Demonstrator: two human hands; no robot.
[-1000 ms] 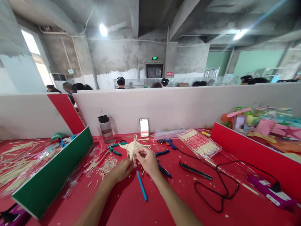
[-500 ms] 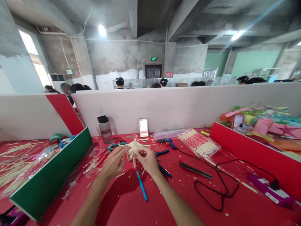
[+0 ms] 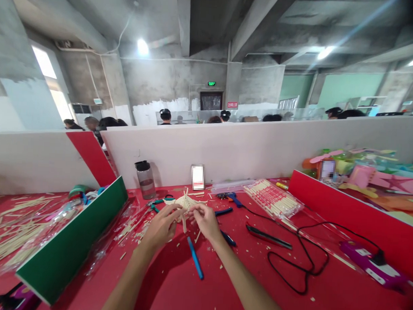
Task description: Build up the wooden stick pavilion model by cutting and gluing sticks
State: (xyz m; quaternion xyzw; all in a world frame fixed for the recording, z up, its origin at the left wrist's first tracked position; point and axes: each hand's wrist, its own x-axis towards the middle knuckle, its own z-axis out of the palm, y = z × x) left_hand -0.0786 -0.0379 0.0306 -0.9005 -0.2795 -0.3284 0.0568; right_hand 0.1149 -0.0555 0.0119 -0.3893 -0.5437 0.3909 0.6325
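Observation:
A small roof-like structure of pale wooden sticks (image 3: 185, 198) stands on the red table, partly hidden behind my fingers. My left hand (image 3: 162, 223) is at its left front, fingers stretched toward the middle and thumb apart. Close beside those fingertips, my right hand (image 3: 206, 220) pinches at the front of the structure. Whatever is between its fingertips is too small to make out. In front of both hands lies a blue pen (image 3: 195, 258). Plier-like tools with blue handles (image 3: 224, 212) lie partly hidden behind my right hand.
A bottle (image 3: 145, 180) and a phone (image 3: 198, 176) stand by the white partition. To the right are a glue gun (image 3: 232, 199), bagged sticks (image 3: 273, 198), a utility knife (image 3: 268, 235), and a purple power strip (image 3: 372, 264) with a black cord. A green divider (image 3: 73, 240) borders the left.
My left hand has moved right, bringing its fingertips close to my right hand's. The right hand remains pinched at the structure. The whole view has shifted slightly downward.

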